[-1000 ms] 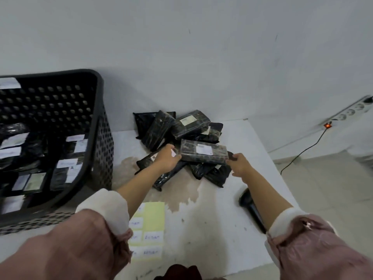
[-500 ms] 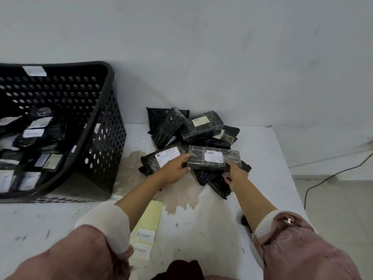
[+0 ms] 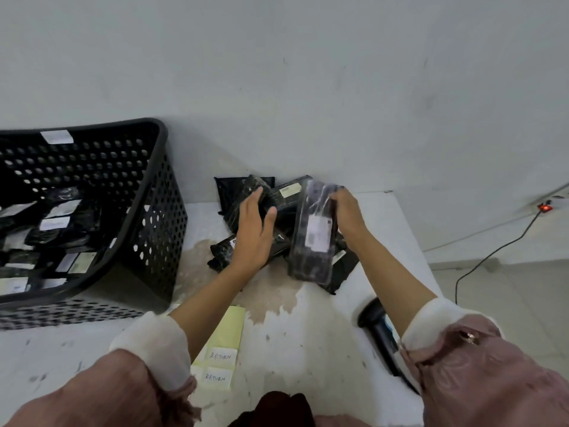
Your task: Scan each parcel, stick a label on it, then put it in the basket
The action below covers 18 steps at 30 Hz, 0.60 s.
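Black wrapped parcel point(image 3: 314, 238) tilted on end in right hand's point(image 3: 346, 212) grip, left hand point(image 3: 254, 235) flat-fingered beside it, basket point(image 3: 154, 192) at worktop's point(image 3: 308, 334) left edge.

The right hand point(image 3: 346, 211) is now lifting the parcel point(image 3: 314, 234) off the pile, tilting it on end; the left hand point(image 3: 254, 234) is letting go, fingers spread.

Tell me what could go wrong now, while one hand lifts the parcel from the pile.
1. The right hand grips the parcel only at its far end, so the tilted, blurred parcel may slip onto the pile.
2. The left hand is open above the pile and could knock loose parcels toward the table edge.
3. The scanner lies under the right forearm; the sleeve may push it off the table.
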### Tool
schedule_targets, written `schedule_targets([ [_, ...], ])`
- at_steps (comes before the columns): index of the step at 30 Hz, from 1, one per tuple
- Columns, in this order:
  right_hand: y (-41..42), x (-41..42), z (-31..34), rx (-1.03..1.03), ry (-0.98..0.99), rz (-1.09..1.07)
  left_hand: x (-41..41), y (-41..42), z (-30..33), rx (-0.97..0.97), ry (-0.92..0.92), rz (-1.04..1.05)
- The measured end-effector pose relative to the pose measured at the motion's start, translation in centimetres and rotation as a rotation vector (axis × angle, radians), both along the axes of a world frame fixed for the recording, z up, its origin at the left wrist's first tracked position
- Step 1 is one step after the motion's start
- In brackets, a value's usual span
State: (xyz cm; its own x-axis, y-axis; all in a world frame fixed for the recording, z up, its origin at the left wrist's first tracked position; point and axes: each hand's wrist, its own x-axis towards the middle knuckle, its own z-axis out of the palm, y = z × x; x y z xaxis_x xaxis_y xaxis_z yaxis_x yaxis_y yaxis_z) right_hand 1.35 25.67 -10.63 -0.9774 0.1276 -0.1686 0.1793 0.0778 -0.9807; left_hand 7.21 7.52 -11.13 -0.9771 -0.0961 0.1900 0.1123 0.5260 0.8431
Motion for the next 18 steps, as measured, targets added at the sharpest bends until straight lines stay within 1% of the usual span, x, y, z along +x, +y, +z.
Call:
schedule_targets([
  [1,-0.3,0.8,0.5,0.079,0.04,0.115,0.1,0.2,0.5,0.042,-0.004,0.009],
  [2,-0.6,1.6,0.7,0.203,0.097,0.242,0.1,0.4,0.8,0.066,-0.024,-0.008],
  [4,-1.2,3.5,0.6,0.467,0.193,0.461,0.7,0.6,0.7,0.126,-0.128,-0.108],
  [5,-1.5,4.3,0.4,0.531,0.225,0.528,1.3,0.6,0.3,0.137,-0.195,-0.169],
  [7,-1.9,5.7,-0.3,0.608,0.291,0.566,2.8,0.6,-1.0,0.063,-0.274,-0.265],
  [9,-1.9,7.0,-1.1,0.668,0.309,0.582,4.4,0.8,-3.0,0.027,-0.304,-0.274],
  [11,-1.4,8.1,-2.5,0.689,0.279,0.555,6.0,0.9,-5.0,0.085,-0.34,-0.209],
  [12,-0.9,8.5,-3.4,0.719,0.254,0.508,6.7,1.0,-6.0,0.13,-0.369,-0.156],
  [15,2.4,9.7,-6.1,0.878,0.131,0.275,8.8,0.6,-8.5,0.284,-0.514,-0.008],
  [18,6.5,12.6,-9.1,0.924,-0.043,0.029,10.7,-0.2,-10.6,0.38,-0.648,0.074],
])
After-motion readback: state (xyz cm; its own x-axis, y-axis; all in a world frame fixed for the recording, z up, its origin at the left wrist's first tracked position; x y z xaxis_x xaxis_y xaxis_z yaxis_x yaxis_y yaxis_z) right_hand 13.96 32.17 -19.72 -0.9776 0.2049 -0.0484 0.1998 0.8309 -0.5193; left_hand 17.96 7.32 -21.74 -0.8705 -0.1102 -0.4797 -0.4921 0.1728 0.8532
